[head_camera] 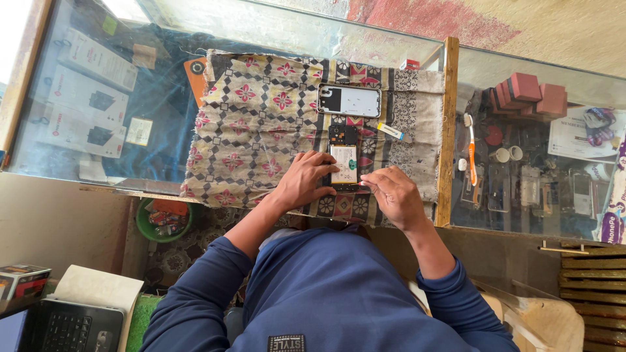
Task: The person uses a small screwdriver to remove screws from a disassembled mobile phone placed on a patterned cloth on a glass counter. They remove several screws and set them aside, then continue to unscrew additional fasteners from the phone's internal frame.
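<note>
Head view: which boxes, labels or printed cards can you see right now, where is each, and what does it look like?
White flat boxes: under the glass counter, far left, rectangular, each picturing a dark device.
Small pale label: under the glass beside those boxes, rectangular.
Battery sticker: on the opened phone between left hand and right hand, white with green.
Printed card: under the glass at right, white.
Small box: bottom left, dark and red.

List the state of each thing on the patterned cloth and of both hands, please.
opened phone: back removed, battery showing, lying flat on the cloth.
back cover: off the phone, lying apart above it.
small tube: lying flat on its side, untouched.
patterned cloth: spread over the glass counter.
left hand: resting on the phone's left edge.
right hand: fingers pinched at the phone's lower right corner; what it holds is too small to tell.
</note>
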A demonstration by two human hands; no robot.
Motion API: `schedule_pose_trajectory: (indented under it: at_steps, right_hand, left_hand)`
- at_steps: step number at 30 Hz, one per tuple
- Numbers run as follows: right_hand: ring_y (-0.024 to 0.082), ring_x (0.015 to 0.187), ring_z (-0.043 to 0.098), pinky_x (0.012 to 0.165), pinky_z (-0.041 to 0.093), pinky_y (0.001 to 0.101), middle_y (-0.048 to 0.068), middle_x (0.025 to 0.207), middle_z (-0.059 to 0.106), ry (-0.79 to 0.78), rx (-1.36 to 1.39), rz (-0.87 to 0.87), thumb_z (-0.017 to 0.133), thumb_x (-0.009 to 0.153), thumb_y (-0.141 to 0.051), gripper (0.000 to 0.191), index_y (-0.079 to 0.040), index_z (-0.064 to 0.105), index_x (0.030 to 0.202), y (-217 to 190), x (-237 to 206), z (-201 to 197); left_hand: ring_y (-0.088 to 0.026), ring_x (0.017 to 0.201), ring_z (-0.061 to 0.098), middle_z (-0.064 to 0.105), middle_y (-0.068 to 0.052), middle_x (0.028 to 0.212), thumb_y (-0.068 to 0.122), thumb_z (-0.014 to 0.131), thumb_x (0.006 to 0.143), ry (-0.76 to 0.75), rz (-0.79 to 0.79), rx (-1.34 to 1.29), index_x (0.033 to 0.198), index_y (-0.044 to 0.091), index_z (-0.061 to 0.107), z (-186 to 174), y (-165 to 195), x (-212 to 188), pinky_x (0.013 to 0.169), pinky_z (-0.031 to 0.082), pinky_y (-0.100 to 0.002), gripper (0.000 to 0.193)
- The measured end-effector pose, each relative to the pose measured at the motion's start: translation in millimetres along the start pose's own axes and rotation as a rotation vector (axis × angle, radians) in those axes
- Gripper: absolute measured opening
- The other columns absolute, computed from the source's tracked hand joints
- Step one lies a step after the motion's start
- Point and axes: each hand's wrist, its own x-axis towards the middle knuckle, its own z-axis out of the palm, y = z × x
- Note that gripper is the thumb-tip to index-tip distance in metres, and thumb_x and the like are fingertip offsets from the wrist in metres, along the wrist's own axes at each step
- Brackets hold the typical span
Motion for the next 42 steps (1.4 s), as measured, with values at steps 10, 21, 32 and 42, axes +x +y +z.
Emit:
schedule_pose_trajectory:
  at_steps: [10,21,32,42]
  right_hand:
    - [0.015,0.090,0.071,0.082,0.058,0.0290,0.005,0.100,0.073,0.138,0.282,0.078,0.082,0.092,-0.007,0.030,-0.011,0.060,0.112,7,-4,30]
    - [0.018,0.096,0.076,0.080,0.064,0.0275,0.009,0.112,0.076,0.166,0.349,0.014,0.064,0.098,0.005,0.025,-0.008,0.071,0.119,6,-9,39]
    - [0.014,0.091,0.072,0.080,0.059,0.0270,0.006,0.107,0.074,0.184,0.373,0.134,0.072,0.095,0.002,0.033,-0.008,0.071,0.126,2,-3,36]
    - [0.015,0.090,0.071,0.079,0.058,0.0273,0.005,0.102,0.072,0.240,0.219,0.106,0.076,0.093,-0.003,0.030,-0.011,0.073,0.122,-14,-6,28]
  left_hand:
    - [-0.028,0.123,0.055,0.063,-0.007,0.131,0.036,0.085,0.076,0.001,-0.004,0.003,0.122,0.011,0.073,1,1,0,0.105,0.038,-0.044,0.054]
    - [-0.029,0.122,0.054,0.063,-0.008,0.130,0.034,0.086,0.074,0.003,-0.010,-0.005,0.120,0.011,0.074,-2,3,0,0.104,0.039,-0.044,0.052]
    - [-0.024,0.117,0.057,0.067,-0.004,0.122,0.021,0.076,0.087,0.093,-0.008,-0.094,0.112,0.016,0.077,4,22,8,0.097,0.037,-0.044,0.026]
    - [-0.027,0.100,0.065,0.073,-0.007,0.100,0.013,0.070,0.088,0.034,0.062,-0.213,0.109,0.007,0.073,33,23,15,0.086,0.039,-0.043,0.022]
